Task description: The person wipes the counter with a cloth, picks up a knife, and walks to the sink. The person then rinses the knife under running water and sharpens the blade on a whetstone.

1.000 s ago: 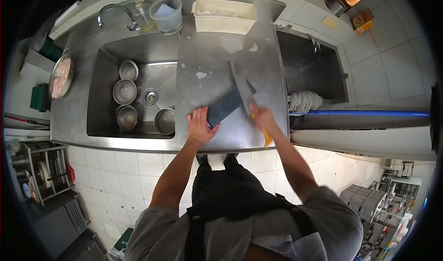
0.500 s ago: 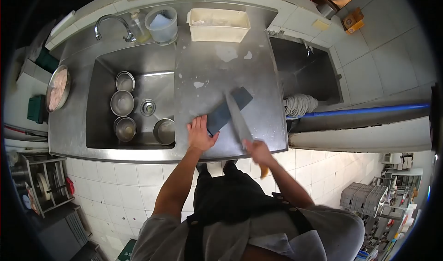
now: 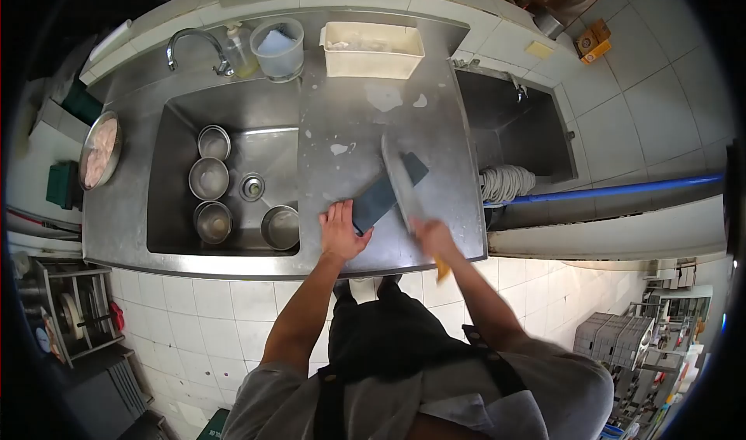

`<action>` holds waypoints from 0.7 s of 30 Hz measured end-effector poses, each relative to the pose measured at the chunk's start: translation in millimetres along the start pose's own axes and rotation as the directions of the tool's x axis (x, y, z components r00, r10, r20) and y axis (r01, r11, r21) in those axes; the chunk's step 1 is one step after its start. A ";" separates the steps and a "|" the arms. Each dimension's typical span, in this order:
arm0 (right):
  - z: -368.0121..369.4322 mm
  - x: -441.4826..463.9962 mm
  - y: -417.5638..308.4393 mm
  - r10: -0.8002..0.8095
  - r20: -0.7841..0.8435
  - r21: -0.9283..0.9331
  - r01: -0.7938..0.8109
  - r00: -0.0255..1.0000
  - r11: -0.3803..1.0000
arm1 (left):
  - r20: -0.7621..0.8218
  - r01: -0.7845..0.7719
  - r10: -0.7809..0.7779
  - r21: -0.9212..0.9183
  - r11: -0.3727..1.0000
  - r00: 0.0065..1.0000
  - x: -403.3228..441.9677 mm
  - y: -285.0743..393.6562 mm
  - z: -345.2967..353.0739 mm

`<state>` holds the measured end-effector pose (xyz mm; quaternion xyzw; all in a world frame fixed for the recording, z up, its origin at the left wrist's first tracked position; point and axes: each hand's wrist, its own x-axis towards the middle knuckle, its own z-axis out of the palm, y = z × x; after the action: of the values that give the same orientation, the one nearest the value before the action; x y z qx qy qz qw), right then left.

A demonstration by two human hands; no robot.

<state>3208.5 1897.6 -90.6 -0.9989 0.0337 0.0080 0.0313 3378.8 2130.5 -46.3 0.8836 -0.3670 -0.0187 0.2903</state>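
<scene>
A dark grey whetstone (image 3: pixel 374 204) lies slantwise on the steel counter. My left hand (image 3: pixel 340 234) grips its near end, fingers at one side and thumb at the other, holding it against the counter. In my right hand (image 3: pixel 435 240) is a large knife (image 3: pixel 399 177), held by its yellow handle. Its long blade lies across the stone, tip pointing away from me. Motion blurs the right hand and the lower blade.
Left is a steel sink (image 3: pixel 249 141) holding several metal bowls (image 3: pixel 210 178). Behind stand a cream bin (image 3: pixel 373 61), a plastic tub (image 3: pixel 280 63) and a faucet (image 3: pixel 194 36). A blue pole (image 3: pixel 614 190) and mop head (image 3: pixel 507 182) lie by the right sink (image 3: pixel 505 121).
My right hand has pushed the knife away from me, its blade sliding across the whetstone. My left hand keeps its hold on the stone. The view has shifted slightly.
</scene>
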 end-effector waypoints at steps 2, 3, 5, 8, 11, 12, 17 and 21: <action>-60.6 86.1 8.7 0.612 0.494 0.567 -0.763 0.617 0.311 | 0.033 0.021 -0.021 -0.008 1.000 0.999 -0.1 1.0 -4.0; -62.4 95.8 11.8 0.611 0.490 0.568 -0.759 0.622 0.318 | 0.066 0.044 -0.042 -0.020 0.999 0.997 1.2 2.7 -5.4; -62.6 99.6 11.1 0.660 0.335 0.576 -0.700 0.673 0.422 | 0.079 0.050 -0.048 -0.023 0.998 0.996 -1.0 2.4 -4.7; -73.0 -1.0 -52.0 0.611 0.389 0.569 -0.701 0.690 0.430 | 0.072 0.042 -0.041 -0.016 0.999 0.997 1.6 0.5 -5.9; -8.8 -10.9 -8.8 0.349 0.088 0.344 -0.357 0.933 0.868 | 0.069 0.036 -0.035 -0.013 0.999 0.997 1.8 1.1 -5.4; 16.3 -1.7 11.9 -0.064 -0.124 -0.054 0.058 0.990 0.997 | 0.075 0.034 -0.033 -0.021 0.999 0.997 1.3 0.7 -5.6; -41.3 97.5 27.0 0.745 0.256 0.596 -0.707 0.617 0.381 | 0.076 0.025 -0.024 -0.015 1.000 0.997 -3.8 0.7 -5.8; -55.6 -23.8 -43.9 0.552 0.398 0.458 -0.680 0.733 0.572 | 0.102 0.039 -0.038 0.001 0.999 0.994 2.0 1.7 -8.8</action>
<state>3188.5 1939.4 -31.9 -0.8572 0.3782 0.1137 0.3305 3381.3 2132.7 -37.6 0.8882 -0.3642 -0.0698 0.2713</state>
